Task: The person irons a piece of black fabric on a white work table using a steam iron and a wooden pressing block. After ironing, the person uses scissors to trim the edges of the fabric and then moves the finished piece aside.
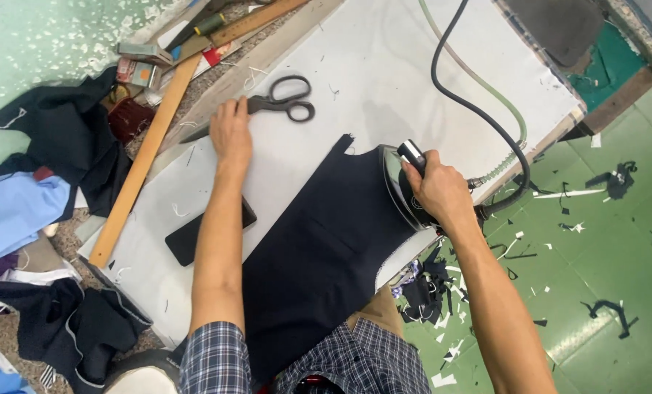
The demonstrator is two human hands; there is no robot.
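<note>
A white padded pressing table runs across a workroom with a green floor littered with dark and white fabric scraps. On the table lies a dark navy cut garment panel, spread flat with one end hanging off the near edge toward the person. The right hand is closed around the handle of a steam iron, which sits on the far right corner of the panel, its black cord and pale green hose looping away over the table. The left hand rests flat on the table, fingers loosely together, touching the blades of black scissors just beside it; it grips nothing. A black phone lies under the left forearm, near the panel's left edge. A long wooden ruler lies along the table's left side, and heaps of dark and light blue cloth sit beyond it. Judging by the iron's place at the panel's corner, pressing looks under way at that end; how much of the remaining cloth has been pressed cannot be told, though the visible surface lies smooth.
</note>
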